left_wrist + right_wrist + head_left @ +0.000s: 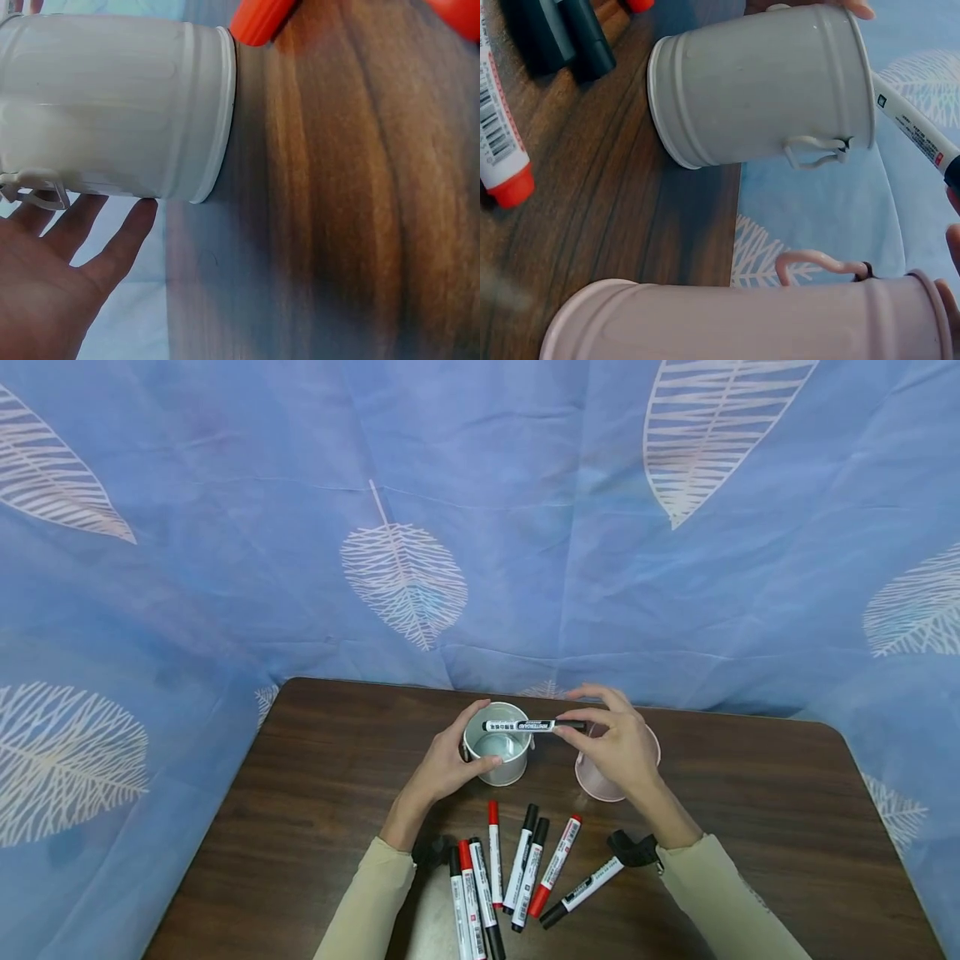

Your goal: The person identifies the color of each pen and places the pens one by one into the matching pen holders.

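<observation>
My left hand (447, 762) holds the side of a small white metal bucket (510, 770), thumb in front and fingers along its far side. In the left wrist view, fingers (124, 236) touch the wall of the bucket (112, 105) near its handle. My right hand (618, 743) pinches a black-capped whiteboard marker (517, 726) by its cap end. The marker lies level across the bucket's mouth in the head view; its white end meets the rim in the right wrist view. Below the right hand stands a pink bucket (597, 783), partly hidden by that hand.
Several red and black markers (525, 872) lie loose on the dark wood table (300, 827) in front of the buckets. One black marker (588, 889) lies apart, near the right wrist. Behind the table's far edge hangs a blue leaf-patterned cloth (510, 585).
</observation>
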A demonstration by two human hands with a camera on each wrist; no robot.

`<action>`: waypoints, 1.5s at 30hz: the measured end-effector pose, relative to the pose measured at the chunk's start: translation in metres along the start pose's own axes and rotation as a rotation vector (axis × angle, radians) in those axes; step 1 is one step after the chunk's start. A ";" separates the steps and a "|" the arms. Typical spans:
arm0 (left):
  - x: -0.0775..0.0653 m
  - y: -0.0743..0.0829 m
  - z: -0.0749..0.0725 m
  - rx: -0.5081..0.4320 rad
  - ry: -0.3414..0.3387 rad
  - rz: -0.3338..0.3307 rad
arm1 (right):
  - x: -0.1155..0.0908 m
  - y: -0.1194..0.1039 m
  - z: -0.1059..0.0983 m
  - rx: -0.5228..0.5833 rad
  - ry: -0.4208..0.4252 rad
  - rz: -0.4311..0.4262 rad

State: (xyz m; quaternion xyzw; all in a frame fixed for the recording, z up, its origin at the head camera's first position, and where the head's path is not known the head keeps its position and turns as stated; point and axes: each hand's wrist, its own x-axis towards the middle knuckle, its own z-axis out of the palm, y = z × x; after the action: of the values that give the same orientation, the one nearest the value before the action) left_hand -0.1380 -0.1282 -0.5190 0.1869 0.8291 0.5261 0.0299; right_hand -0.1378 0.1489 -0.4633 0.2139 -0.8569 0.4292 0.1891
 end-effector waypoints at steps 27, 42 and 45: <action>-0.001 -0.001 0.005 -0.047 -0.008 0.007 | 0.011 -0.018 0.031 -0.214 -0.134 -0.042; -0.009 0.038 -0.007 -0.071 -0.025 0.042 | 0.005 -0.025 0.031 -0.340 -0.193 -0.096; -0.008 0.038 -0.008 -0.061 -0.033 0.026 | 0.003 -0.025 0.030 -0.337 -0.176 -0.116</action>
State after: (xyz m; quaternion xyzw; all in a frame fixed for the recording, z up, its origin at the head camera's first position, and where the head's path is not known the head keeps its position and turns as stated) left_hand -0.1221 -0.1241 -0.4832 0.2056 0.8095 0.5483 0.0423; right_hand -0.1312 0.1102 -0.4616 0.2649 -0.9161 0.2476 0.1711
